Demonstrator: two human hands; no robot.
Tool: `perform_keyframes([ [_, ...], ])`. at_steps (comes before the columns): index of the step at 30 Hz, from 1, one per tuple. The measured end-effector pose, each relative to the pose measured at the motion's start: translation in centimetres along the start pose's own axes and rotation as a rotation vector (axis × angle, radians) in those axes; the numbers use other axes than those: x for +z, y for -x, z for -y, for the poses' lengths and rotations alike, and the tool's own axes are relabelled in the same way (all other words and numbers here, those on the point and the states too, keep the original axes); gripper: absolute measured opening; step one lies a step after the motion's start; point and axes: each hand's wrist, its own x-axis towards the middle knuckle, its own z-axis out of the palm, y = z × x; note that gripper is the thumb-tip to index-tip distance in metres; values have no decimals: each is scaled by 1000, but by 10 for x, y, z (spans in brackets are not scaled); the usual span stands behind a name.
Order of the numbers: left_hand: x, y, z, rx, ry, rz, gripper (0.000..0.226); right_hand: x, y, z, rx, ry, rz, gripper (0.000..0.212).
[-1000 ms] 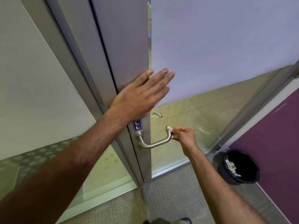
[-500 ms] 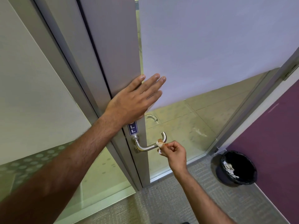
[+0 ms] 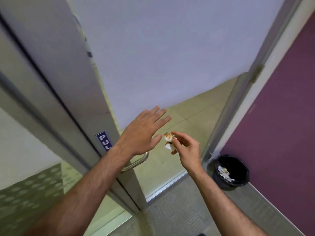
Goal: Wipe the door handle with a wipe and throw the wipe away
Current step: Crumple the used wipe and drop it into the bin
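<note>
Both hands now off door; left hand (image 3: pixel 141 133) spread open, right hand (image 3: pixel 186 147) pinching what looks like stained wipe (image 3: pixel 168 141), clear of handle (image 3: pixel 136 162).

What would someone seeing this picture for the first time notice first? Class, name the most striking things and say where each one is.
Two bare arms reach up the middle: the left hand is spread flat in front of the door edge, and the right hand beside it pinches a crumpled, brown-stained wipe. Below the left hand, a metal door handle pokes out, with a blue PULL sign to its left. A black bin holding crumpled paper stands lower right against the purple wall.
</note>
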Motion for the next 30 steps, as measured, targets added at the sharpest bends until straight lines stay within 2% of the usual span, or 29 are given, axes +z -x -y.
perform_keyframes([
  [6,71,-76,-58,-6,253,113,72,-104,-34,-7,65,72,-114,16],
  [12,171,-169,-128,-7,359,256,75,-245,-80,-52,203,183,-224,20],
  [18,286,-269,-208,-111,500,385,69,-392,-148,-113,360,354,-190,19],
  [21,354,-308,-237,-167,538,445,68,-449,-179,-159,384,491,-137,29],
  [24,453,-341,-262,-226,568,498,68,-506,-201,-238,452,603,-149,40],
  [30,652,-368,-294,-189,585,713,72,-592,-200,-410,646,718,-233,9],
])
